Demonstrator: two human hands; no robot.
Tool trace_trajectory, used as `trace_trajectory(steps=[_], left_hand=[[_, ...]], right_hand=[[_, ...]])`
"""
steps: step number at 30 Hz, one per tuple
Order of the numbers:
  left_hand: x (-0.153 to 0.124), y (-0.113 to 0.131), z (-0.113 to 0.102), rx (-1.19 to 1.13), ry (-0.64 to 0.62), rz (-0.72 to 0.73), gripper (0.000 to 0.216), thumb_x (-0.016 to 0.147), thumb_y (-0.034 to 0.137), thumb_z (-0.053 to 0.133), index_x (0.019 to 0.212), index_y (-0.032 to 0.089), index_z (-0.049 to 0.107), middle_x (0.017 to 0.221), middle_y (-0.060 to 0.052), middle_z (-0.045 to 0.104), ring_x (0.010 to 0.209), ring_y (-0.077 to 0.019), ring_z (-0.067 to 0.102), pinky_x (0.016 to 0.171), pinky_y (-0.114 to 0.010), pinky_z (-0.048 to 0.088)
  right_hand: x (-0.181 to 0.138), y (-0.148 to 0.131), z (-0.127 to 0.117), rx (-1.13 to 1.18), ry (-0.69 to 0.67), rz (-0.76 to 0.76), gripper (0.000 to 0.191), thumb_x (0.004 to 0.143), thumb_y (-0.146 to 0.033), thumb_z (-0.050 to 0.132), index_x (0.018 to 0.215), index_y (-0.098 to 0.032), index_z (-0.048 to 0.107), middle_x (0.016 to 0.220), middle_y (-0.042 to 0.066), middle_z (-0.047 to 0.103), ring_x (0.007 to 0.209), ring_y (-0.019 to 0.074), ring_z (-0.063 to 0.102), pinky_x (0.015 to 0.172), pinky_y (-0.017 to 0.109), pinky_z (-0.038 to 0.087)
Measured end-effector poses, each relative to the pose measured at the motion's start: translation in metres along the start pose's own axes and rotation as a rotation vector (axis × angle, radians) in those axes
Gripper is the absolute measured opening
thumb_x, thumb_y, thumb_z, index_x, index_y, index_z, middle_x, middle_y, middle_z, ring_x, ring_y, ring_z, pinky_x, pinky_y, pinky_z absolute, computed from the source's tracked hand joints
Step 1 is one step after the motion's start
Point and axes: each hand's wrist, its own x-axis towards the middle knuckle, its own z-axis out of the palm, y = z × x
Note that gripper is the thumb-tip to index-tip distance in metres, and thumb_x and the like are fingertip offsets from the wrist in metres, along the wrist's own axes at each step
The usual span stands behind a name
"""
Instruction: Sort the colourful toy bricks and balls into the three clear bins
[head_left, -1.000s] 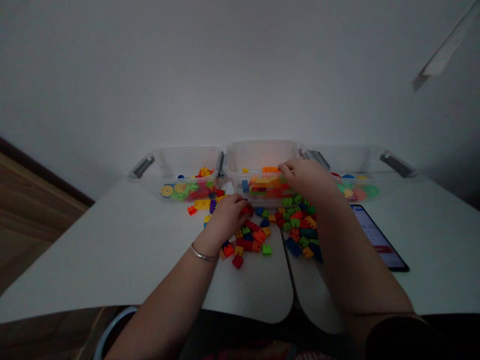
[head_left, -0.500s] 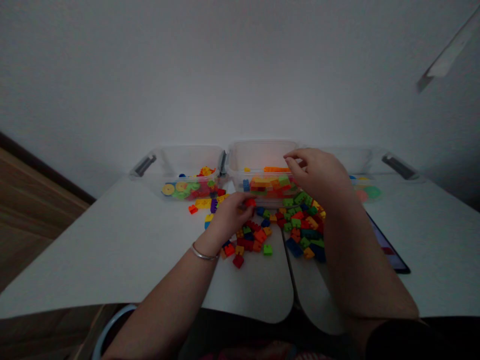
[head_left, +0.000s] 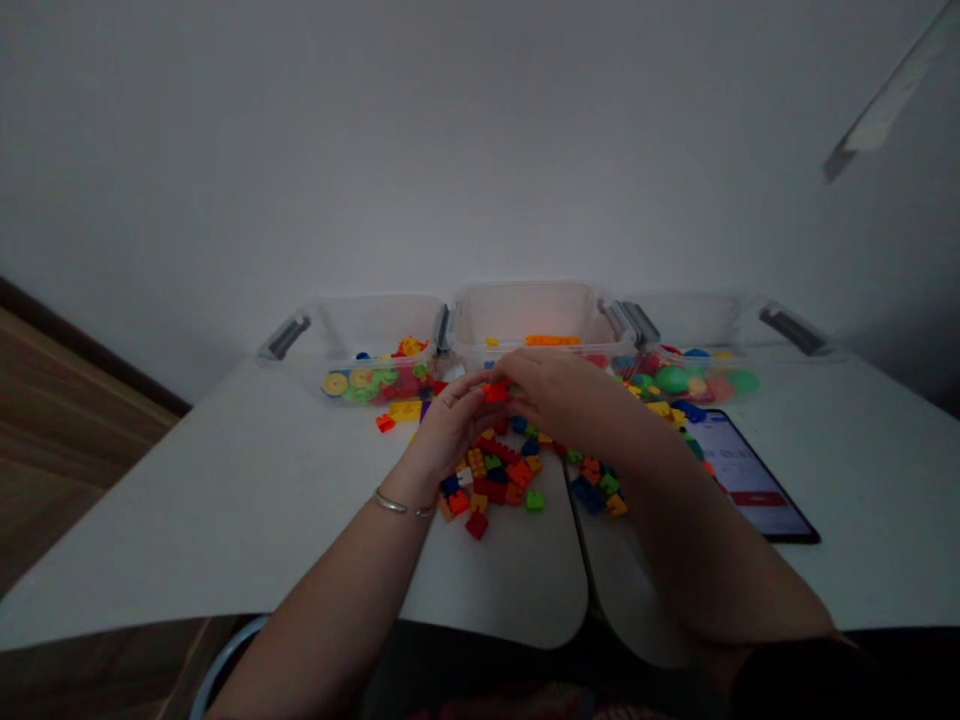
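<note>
My left hand, with a silver bangle at the wrist, holds a red toy brick between its fingertips, above a heap of mixed toy bricks. Reaching in from the right, my right hand has its fingers closed around the same brick, meeting the left fingertips. The right hand and forearm cover part of the heap and the front of the middle clear bin. Inside that bin, an orange piece shows above the hand.
A left clear bin holds yellow, green and red pieces. The right clear bin contains green and red round pieces. A phone lies right of my forearm. A dark seam splits the white tabletop; a wall stands behind.
My right hand has come down and left from above the middle bin to the red toy brick in my left hand. The left hand has barely moved. More of the phone shows.
</note>
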Motion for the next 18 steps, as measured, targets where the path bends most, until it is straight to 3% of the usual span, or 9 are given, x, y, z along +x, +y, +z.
trace_trajectory(steps=[5, 11, 13, 18], left_hand=[[0.002, -0.002, 0.000, 0.031, -0.048, -0.012, 0.045, 0.070, 0.036, 0.075, 0.108, 0.018, 0.060, 0.089, -0.002, 0.071, 0.073, -0.0137, 0.068, 0.073, -0.027, 0.055], [-0.001, -0.003, -0.002, 0.171, -0.062, 0.056, 0.036, 0.080, 0.040, 0.062, 0.107, 0.017, 0.061, 0.090, -0.006, 0.071, 0.080, -0.0176, 0.068, 0.078, -0.034, 0.054], [-0.003, -0.003, -0.002, 0.373, -0.048, 0.141, 0.033, 0.085, 0.038, 0.055, 0.109, 0.016, 0.061, 0.092, -0.007, 0.072, 0.083, -0.0187, 0.068, 0.080, -0.035, 0.054], [-0.008, -0.003, -0.002, 1.160, -0.024, 0.470, 0.025, 0.086, 0.023, 0.051, 0.105, 0.020, 0.067, 0.098, -0.006, 0.072, 0.094, -0.0205, 0.065, 0.087, -0.039, 0.050]], right_hand=[[0.003, -0.005, 0.002, 0.004, -0.011, -0.051, 0.024, 0.088, -0.011, 0.051, 0.108, -0.021, 0.061, 0.110, 0.006, 0.068, 0.102, 0.0191, 0.060, 0.091, 0.031, 0.045], [-0.002, -0.003, -0.011, -0.068, 0.020, -0.016, 0.023, 0.092, -0.024, 0.050, 0.108, -0.023, 0.066, 0.104, 0.006, 0.070, 0.097, 0.0211, 0.062, 0.082, 0.032, 0.044], [-0.006, 0.003, -0.017, -0.129, 0.119, 0.099, 0.023, 0.091, -0.028, 0.050, 0.105, -0.023, 0.067, 0.102, 0.007, 0.070, 0.096, 0.0223, 0.062, 0.080, 0.032, 0.044], [-0.013, 0.029, -0.027, -0.195, 0.323, 0.467, 0.026, 0.088, -0.033, 0.050, 0.105, -0.021, 0.067, 0.099, 0.009, 0.071, 0.090, 0.0250, 0.063, 0.076, 0.035, 0.045]])
